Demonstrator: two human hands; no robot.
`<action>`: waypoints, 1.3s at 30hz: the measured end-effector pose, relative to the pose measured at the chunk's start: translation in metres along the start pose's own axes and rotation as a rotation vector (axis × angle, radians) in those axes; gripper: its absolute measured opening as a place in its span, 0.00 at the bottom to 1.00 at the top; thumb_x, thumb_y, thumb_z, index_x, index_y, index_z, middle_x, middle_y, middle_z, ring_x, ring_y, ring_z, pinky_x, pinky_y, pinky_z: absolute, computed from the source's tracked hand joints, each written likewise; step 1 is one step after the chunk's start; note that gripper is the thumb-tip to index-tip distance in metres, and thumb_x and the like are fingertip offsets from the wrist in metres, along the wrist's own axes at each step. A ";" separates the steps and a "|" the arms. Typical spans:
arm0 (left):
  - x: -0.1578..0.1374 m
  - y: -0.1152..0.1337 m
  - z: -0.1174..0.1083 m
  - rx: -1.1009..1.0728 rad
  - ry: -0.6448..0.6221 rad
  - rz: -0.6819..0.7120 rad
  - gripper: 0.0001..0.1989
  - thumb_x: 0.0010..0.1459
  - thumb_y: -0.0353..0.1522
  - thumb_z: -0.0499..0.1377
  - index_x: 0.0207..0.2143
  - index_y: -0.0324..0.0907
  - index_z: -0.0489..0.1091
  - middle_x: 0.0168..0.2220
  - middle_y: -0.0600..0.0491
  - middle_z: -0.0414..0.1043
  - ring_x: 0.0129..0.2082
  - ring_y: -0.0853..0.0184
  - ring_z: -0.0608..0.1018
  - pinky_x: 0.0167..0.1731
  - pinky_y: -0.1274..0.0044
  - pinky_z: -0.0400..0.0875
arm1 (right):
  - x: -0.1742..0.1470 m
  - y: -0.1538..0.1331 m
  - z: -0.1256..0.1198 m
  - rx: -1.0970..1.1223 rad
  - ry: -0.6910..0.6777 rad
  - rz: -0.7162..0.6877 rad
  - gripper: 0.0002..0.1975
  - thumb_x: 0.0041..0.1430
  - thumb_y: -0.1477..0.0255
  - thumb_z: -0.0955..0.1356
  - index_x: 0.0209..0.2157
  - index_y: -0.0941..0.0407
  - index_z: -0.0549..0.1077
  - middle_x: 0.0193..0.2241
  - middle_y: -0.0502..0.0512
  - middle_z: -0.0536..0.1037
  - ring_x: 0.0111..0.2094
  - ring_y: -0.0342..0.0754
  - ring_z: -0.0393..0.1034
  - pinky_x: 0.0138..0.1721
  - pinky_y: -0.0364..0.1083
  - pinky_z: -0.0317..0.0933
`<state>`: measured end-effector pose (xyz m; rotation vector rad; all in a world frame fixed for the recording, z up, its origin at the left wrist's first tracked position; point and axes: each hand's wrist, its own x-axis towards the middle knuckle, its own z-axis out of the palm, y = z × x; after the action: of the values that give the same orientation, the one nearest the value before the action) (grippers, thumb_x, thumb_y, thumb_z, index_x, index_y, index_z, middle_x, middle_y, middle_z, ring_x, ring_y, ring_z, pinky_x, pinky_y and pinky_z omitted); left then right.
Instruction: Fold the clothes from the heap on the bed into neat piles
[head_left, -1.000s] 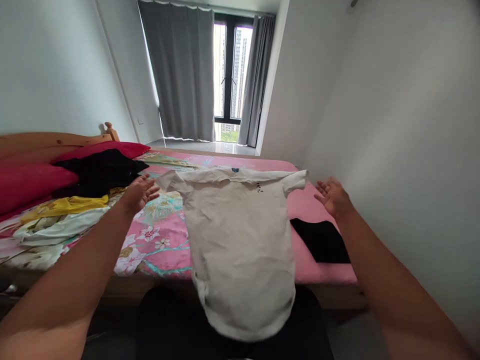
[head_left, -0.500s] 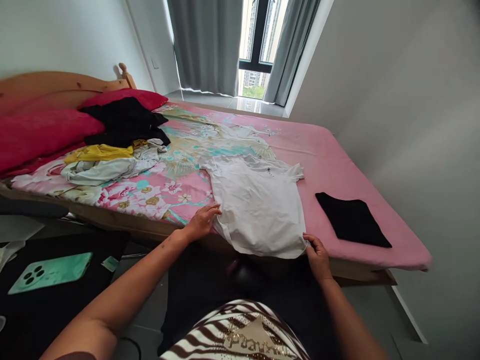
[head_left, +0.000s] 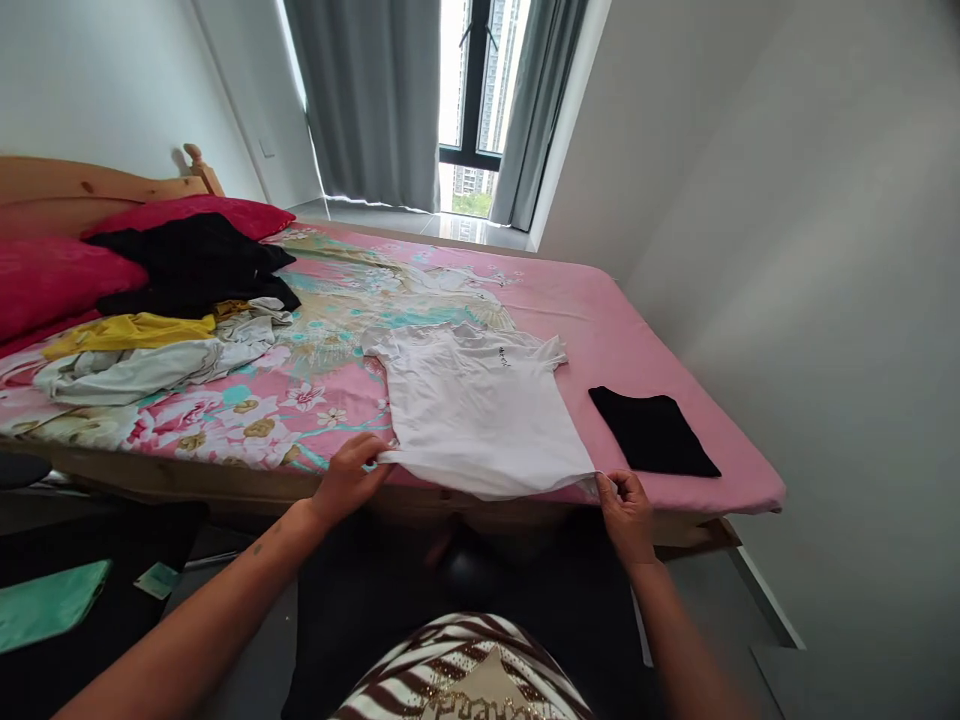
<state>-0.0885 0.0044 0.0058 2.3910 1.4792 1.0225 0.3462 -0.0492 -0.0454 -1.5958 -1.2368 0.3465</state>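
Observation:
A white T-shirt (head_left: 480,410) with small dark lettering on its chest lies spread on the bed, its collar pointing toward the window. My left hand (head_left: 351,478) pinches the left corner of its hem. At the opposite corner, my right hand (head_left: 627,512) grips the hem between thumb and fingers. The hem is drawn taut and slightly raised along the bed's near edge. To the right of the shirt rests a folded black garment (head_left: 654,432), which neither hand touches.
On the bed (head_left: 577,300) at left lie a black garment (head_left: 202,262), a yellow garment (head_left: 135,334) and pale crumpled clothes (head_left: 142,370), beside red pillows (head_left: 60,290). A green phone (head_left: 52,605) lies on a black surface at lower left. A wall borders the right side.
Both hands have spread farther apart, pulling the hem wider and straighter; its corners are lifted a little. The whole view has shifted, so the bed appears farther left.

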 end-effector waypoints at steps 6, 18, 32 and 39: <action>-0.003 0.012 -0.030 -0.090 0.289 -0.180 0.10 0.50 0.37 0.57 0.21 0.44 0.61 0.33 0.53 0.72 0.37 0.65 0.74 0.38 0.75 0.69 | -0.004 -0.023 0.000 0.179 0.081 0.045 0.18 0.55 0.53 0.65 0.29 0.55 0.62 0.24 0.47 0.62 0.26 0.43 0.57 0.28 0.42 0.55; -0.062 -0.032 -0.021 -0.141 -0.213 -0.159 0.02 0.45 0.31 0.53 0.23 0.47 0.64 0.24 0.56 0.67 0.24 0.64 0.70 0.26 0.74 0.67 | -0.048 0.020 -0.008 -0.085 -0.181 -0.168 0.14 0.51 0.62 0.69 0.39 0.53 0.70 0.34 0.53 0.74 0.36 0.51 0.69 0.38 0.48 0.64; -0.029 -0.026 -0.039 -0.239 0.214 -0.661 0.15 0.45 0.38 0.55 0.36 0.41 0.68 0.28 0.54 0.72 0.26 0.65 0.73 0.26 0.76 0.68 | -0.002 -0.005 -0.019 0.190 0.356 0.192 0.15 0.49 0.65 0.65 0.38 0.57 0.69 0.33 0.54 0.72 0.32 0.49 0.65 0.34 0.46 0.60; -0.077 -0.031 -0.011 -0.276 -0.114 -0.500 0.25 0.46 0.32 0.51 0.49 0.41 0.69 0.41 0.53 0.76 0.39 0.63 0.77 0.42 0.75 0.71 | -0.016 0.013 -0.015 0.149 0.249 0.286 0.21 0.50 0.64 0.63 0.46 0.57 0.71 0.37 0.55 0.75 0.37 0.51 0.67 0.38 0.47 0.59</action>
<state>-0.1398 -0.0468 -0.0363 1.7352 1.6471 0.8805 0.3575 -0.0697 -0.0555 -1.6317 -0.7776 0.3970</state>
